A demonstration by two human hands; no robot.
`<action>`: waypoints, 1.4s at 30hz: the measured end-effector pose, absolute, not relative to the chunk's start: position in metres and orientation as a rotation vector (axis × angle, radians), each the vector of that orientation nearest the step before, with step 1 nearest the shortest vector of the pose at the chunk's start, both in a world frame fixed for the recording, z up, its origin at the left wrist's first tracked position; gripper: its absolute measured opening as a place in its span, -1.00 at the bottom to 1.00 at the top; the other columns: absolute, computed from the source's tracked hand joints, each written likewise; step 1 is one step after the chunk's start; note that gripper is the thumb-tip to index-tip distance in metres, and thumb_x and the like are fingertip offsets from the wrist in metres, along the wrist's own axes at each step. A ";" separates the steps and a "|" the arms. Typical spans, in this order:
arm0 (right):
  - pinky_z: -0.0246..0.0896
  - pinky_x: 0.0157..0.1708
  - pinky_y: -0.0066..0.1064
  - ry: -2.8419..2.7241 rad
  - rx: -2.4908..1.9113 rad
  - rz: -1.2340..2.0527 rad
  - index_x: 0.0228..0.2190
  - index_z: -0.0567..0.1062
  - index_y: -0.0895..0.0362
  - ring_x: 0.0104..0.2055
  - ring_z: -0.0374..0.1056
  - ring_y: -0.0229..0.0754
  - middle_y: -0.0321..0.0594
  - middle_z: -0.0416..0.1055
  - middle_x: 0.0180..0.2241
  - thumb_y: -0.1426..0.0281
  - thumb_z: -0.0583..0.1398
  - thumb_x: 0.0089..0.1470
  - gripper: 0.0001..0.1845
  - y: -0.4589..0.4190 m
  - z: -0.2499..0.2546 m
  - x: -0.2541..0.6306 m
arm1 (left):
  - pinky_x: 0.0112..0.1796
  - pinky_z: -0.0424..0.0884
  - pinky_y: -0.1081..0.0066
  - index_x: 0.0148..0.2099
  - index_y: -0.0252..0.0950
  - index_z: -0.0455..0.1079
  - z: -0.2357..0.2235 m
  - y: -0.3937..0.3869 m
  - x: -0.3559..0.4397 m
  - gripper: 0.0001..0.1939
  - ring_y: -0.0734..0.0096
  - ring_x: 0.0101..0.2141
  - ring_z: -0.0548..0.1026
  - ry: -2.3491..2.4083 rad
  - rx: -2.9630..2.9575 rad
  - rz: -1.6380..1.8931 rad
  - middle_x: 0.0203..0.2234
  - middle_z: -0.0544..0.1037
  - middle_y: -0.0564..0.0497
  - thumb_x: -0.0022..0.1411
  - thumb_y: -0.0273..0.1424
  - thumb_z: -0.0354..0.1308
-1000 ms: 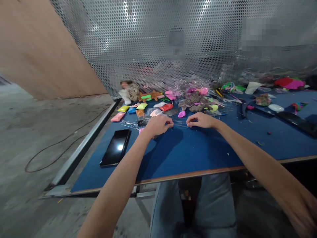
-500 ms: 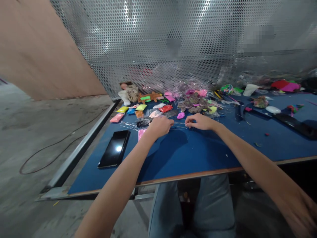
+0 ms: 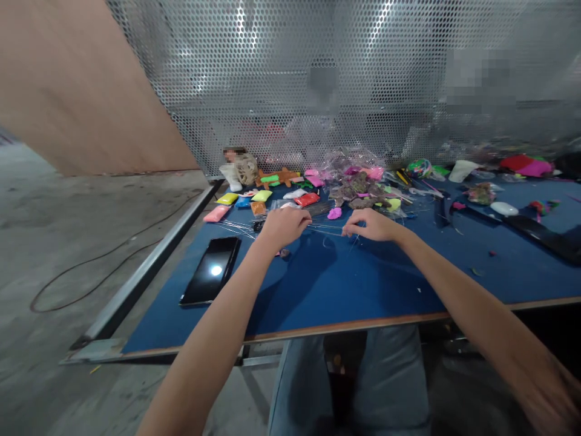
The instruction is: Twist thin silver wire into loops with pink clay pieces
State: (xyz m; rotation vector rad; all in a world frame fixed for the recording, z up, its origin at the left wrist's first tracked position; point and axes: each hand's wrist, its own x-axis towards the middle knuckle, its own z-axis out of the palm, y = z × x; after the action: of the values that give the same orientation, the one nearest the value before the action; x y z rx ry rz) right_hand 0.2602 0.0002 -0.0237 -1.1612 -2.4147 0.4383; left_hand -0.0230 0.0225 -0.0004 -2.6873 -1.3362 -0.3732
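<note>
The left hand (image 3: 284, 230) has moved a little away from the right hand (image 3: 373, 225); both pinch thin strands (image 3: 327, 227) above the blue tabletop (image 3: 318, 297).

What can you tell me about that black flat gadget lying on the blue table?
The black gadget looks like a phone or small tablet: a thin, dark rectangle with a glossy, glass-like face turned up. That face looks dark, apart from a bright round spot that seems to be a reflection. It lies flat near the left end of the blue table, slanted to the edge. The left forearm passes close by; whether they touch, I cannot tell.
</note>
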 end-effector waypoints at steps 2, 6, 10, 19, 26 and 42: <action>0.12 -0.09 -0.24 -2.448 -1.147 0.376 -0.28 0.67 0.04 -0.17 0.39 -0.05 -0.16 0.62 -0.25 0.11 0.11 0.29 -0.60 0.002 -0.025 0.264 | -0.27 0.34 0.28 -0.13 -0.10 0.55 -0.001 0.026 -0.027 -0.75 0.08 -0.14 0.52 -1.331 -2.736 -0.355 -0.19 0.63 -0.05 0.36 -0.23 0.04; 0.03 -0.09 -0.19 -2.528 -1.262 0.121 -0.24 0.63 0.01 -0.14 0.38 -0.01 -0.18 0.61 -0.21 0.11 0.21 0.22 -0.71 0.004 -0.027 0.259 | -0.20 0.37 0.26 -0.14 -0.13 0.55 -0.004 0.027 -0.024 -0.78 0.10 -0.13 0.52 -1.306 -2.785 -0.331 -0.17 0.63 -0.05 0.34 -0.27 0.08; 0.01 -0.16 -0.21 -2.664 -1.297 -0.034 -0.36 0.59 0.04 -0.14 0.38 0.01 -0.15 0.59 -0.29 0.23 0.26 0.18 -0.83 0.002 -0.025 0.243 | -0.13 0.37 0.26 -0.12 -0.15 0.55 -0.009 0.028 -0.019 -0.76 0.14 -0.09 0.52 -1.206 -2.815 -0.291 -0.14 0.63 -0.04 0.35 -0.27 0.06; 0.00 -0.33 -0.23 -2.755 -1.448 -0.137 -0.30 0.52 0.14 -0.27 0.39 0.05 0.02 0.54 -0.33 0.41 0.12 0.25 -0.82 -0.007 -0.033 0.231 | -0.17 0.35 0.36 -0.06 -0.14 0.54 -0.014 0.033 -0.016 -0.72 0.24 -0.08 0.51 -1.068 -2.869 -0.246 -0.10 0.61 0.01 0.39 -0.25 0.02; 0.03 -0.28 -0.21 -2.615 -1.484 -0.309 -0.25 0.45 0.17 -0.25 0.35 0.04 0.04 0.50 -0.28 0.38 0.00 0.34 -0.75 -0.007 -0.024 0.238 | -0.21 0.34 0.35 -0.07 -0.13 0.55 -0.013 0.033 -0.014 -0.75 0.23 -0.10 0.52 -1.155 -2.790 -0.271 -0.11 0.62 0.01 0.39 -0.25 0.05; 0.23 -0.24 -0.20 -1.600 -1.147 -0.292 -0.27 0.38 0.06 -0.31 0.34 -0.09 -0.16 0.42 -0.34 0.26 0.04 0.31 -0.81 0.005 0.000 0.296 | -0.30 0.30 0.38 -0.08 -0.08 0.57 -0.010 0.047 -0.030 -0.79 0.32 -0.19 0.55 -1.402 -2.496 -0.925 -0.14 0.64 0.07 0.39 -0.20 0.13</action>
State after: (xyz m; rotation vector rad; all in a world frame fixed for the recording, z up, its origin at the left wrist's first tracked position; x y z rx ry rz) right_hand 0.2959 0.0046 -0.0001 -1.1474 -1.6003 -0.2921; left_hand -0.0305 0.0469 -0.0104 -2.4957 -1.4021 -0.9250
